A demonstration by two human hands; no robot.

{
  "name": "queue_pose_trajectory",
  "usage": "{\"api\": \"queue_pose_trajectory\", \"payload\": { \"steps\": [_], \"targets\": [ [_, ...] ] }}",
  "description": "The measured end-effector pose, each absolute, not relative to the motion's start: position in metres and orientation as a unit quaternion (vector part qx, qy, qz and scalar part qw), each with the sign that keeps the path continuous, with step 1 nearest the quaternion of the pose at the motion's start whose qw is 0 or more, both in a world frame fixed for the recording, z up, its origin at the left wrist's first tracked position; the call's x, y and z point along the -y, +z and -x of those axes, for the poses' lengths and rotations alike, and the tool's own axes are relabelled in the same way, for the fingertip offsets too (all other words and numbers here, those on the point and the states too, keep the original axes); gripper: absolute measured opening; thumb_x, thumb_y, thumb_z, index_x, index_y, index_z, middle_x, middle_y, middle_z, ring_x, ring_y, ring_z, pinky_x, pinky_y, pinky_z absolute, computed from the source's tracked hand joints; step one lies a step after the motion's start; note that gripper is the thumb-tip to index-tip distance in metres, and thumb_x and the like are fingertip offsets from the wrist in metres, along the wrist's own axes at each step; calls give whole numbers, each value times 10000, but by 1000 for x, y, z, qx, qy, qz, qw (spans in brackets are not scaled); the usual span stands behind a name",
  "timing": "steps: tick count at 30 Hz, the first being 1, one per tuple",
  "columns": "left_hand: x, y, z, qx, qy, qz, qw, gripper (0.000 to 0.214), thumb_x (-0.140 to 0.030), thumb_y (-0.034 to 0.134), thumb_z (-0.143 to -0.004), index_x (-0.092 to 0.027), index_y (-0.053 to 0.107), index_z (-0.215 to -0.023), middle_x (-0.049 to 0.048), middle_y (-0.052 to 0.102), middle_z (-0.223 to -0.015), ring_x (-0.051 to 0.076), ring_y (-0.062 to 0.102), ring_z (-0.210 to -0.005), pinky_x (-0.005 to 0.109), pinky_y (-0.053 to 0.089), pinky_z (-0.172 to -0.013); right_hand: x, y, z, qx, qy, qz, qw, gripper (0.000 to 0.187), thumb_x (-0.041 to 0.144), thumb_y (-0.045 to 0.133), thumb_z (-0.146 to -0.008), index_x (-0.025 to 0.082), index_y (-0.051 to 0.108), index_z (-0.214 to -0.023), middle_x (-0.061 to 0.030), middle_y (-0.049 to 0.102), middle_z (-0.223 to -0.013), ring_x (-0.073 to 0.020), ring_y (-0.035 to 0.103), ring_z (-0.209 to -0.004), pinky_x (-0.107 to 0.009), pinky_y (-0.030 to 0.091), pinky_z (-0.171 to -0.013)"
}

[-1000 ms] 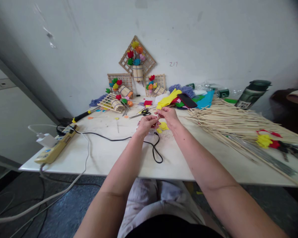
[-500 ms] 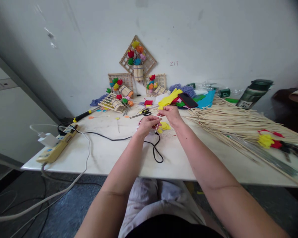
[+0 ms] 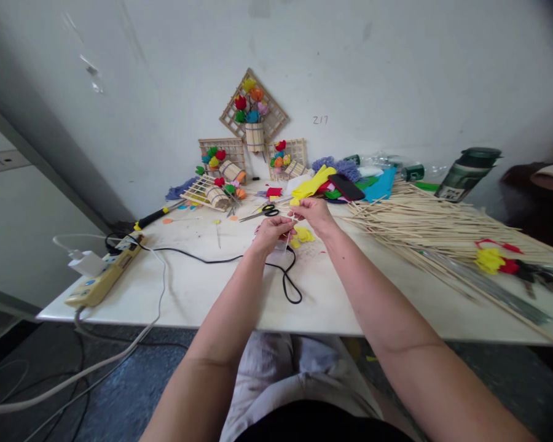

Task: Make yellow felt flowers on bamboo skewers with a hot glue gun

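Observation:
Over the middle of the white table, my left hand (image 3: 273,233) pinches a thin pale stick (image 3: 287,240) that slants down below the fingers. Close beside it, the fingers of my right hand (image 3: 314,215) are closed at the upper end of the same stick, where a small yellow petal-like piece (image 3: 295,202) shows at the fingertips. Loose yellow pieces (image 3: 305,234) lie on the table just under my hands. Black-handled scissors (image 3: 270,210) rest behind them. A looped black cable (image 3: 293,294) lies in front of my hands.
Lattice panels with cloth-like flowers (image 3: 254,101) lean at the wall. At right lie many thin wooden sticks (image 3: 433,215), a dark phone (image 3: 346,186) and a green-lidded bottle (image 3: 467,175). A power strip (image 3: 105,276) with a hot-glue-gun-like black and yellow tool (image 3: 153,218) is at left.
Both hands stay close together on the stick, with only slight finger movement. The whole view has shifted a little.

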State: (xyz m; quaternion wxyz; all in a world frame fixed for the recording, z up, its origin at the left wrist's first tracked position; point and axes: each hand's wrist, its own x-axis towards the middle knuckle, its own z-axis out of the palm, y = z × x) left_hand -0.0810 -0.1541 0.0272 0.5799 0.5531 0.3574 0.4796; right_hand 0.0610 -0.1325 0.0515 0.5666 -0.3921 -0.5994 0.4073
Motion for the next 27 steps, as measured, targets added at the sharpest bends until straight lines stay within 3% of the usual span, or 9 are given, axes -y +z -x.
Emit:
{"api": "queue_pose_trajectory", "payload": {
  "steps": [5,15,24,27],
  "targets": [
    [154,28,82,-352,489,-544,583,391,-414,777,-565,-115,621,-763,6,630,-610,54,519,-463,185,400,-468,130,51,-64,568,455,374,575,319,452,675,-641,157,680,-763,-36,689,-759,-107,564,-616,-203,424,-506],
    [157,29,80,-361,443,-562,598,371,-390,780,-572,-112,619,-757,24,648,-647,65,563,-511,175,417,-481,128,52,-58,524,397,395,641,194,333,702,-568,154,636,-603,10,622,-587,-93,511,-528,-240,438,-554],
    [159,32,80,-370,451,-576,573,358,-391,774,-573,-115,608,-730,15,642,-613,63,555,-486,182,420,-489,128,52,-61,530,402,393,634,262,382,687,-600,152,642,-716,1,641,-640,-92,525,-542,-217,416,-518],
    [158,34,80,-373,465,-586,548,362,-406,765,-573,-117,615,-729,13,637,-602,62,539,-475,189,417,-487,130,54,-59,533,389,395,639,238,364,699,-587,157,610,-663,9,626,-605,-92,520,-544,-219,418,-528]
  ]
}}
